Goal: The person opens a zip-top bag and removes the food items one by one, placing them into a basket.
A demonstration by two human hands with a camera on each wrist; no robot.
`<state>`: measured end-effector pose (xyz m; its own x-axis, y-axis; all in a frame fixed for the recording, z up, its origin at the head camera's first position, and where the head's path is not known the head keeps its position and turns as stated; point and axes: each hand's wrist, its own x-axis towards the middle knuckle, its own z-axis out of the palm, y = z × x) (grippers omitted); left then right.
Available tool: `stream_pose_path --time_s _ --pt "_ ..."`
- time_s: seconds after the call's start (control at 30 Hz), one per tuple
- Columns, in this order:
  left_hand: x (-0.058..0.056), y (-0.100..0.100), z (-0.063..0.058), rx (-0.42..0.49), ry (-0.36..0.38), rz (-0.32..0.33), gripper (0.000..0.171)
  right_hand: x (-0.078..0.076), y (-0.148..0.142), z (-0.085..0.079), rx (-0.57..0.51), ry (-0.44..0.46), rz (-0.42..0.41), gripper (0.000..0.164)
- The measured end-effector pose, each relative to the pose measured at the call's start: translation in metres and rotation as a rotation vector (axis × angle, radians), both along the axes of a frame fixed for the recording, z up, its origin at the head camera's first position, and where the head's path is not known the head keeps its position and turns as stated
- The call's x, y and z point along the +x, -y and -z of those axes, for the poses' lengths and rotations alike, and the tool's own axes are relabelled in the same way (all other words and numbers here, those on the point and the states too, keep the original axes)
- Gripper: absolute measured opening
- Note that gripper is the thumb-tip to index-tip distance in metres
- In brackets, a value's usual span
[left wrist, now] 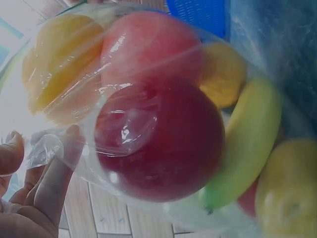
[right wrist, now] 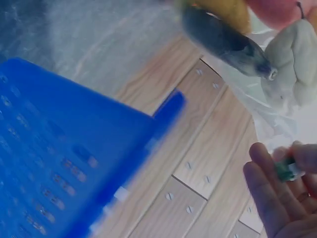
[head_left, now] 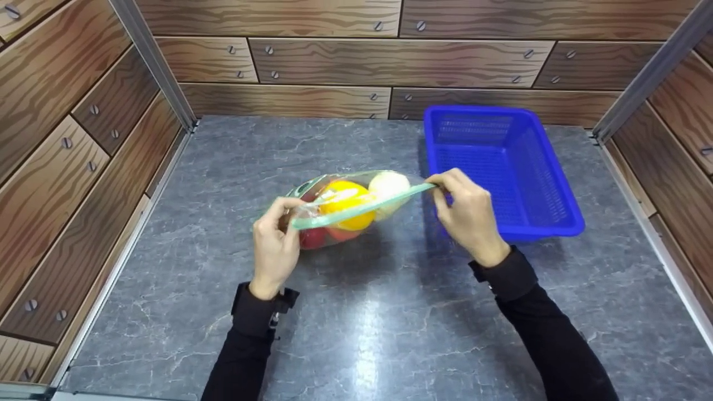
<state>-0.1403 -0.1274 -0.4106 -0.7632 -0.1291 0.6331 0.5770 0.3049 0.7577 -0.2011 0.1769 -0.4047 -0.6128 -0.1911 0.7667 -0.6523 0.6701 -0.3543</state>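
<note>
Bag point(head_left: 362, 210), pinched by left fingers point(head_left: 277, 210) and right fingers point(head_left: 454, 181), veined grey surface point(head_left: 326, 317), plank walls point(head_left: 401, 61)

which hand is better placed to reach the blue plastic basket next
Probably the right hand: it pinches the clear plastic bag at the end nearest the blue plastic basket; the left hand holds the opposite end, farther away.

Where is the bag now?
In the head view, the bag is near centre, held between the left hand and right hand, left of the blue basket.
</note>
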Motion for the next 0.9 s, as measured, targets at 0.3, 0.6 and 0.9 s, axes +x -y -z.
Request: stream_pose_path --time_s 0.3,0.6,0.9 --pt "-0.02 0.012 -0.015 0.079 0.008 0.027 0.011 0.018 0.0 -0.028 -0.299 -0.067 -0.176 0.008" --pt "-0.029 0.017 -0.025 0.044 0.016 -0.028 0.019 0.024 0.009 -0.03 -0.681 0.076 -0.375 0.006" --pt "-0.034 0.021 -0.02 0.039 0.165 -0.113 0.01 0.014 0.024 -0.025 -0.809 0.274 -0.363 0.008"
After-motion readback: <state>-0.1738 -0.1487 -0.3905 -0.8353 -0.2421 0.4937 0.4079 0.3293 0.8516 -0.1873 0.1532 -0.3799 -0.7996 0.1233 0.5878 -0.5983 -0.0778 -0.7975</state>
